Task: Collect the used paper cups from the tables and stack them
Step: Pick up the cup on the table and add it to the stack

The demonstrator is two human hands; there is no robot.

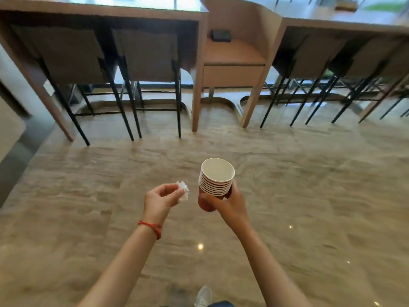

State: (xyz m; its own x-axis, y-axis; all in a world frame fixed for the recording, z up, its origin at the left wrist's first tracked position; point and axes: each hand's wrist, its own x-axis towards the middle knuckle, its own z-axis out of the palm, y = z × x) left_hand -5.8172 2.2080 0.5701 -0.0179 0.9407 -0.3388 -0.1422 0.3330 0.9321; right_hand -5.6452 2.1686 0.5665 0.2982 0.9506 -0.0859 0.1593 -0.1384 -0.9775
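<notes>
Landmark: cup stack, held in mid-air above the floor.

1. Shoe, pale: nearest item, at the bottom edge, below the cup stack.
2. Right hand: fingers curled round the lower part of the cup stack, gripping it upright with a slight tilt. Nested paper cups, red outside, white inside, rims banded one above another; the top cup looks empty.
3. Left hand: just left of the cup stack, not touching it. Fingertips pinch a crumpled white tissue. Red cord on the wrist.
4. Floor: polished beige stone under the cup stack, with small light reflections.
5. Left bench: beyond the cup stack, to the left, two stools tucked beneath.
6. Armchair: straight beyond the cup stack, between the benches; a dark flat object on the seat, possibly a wallet, too blurred to identify.
7. Right bench: beyond and right, more stools under it.
</notes>
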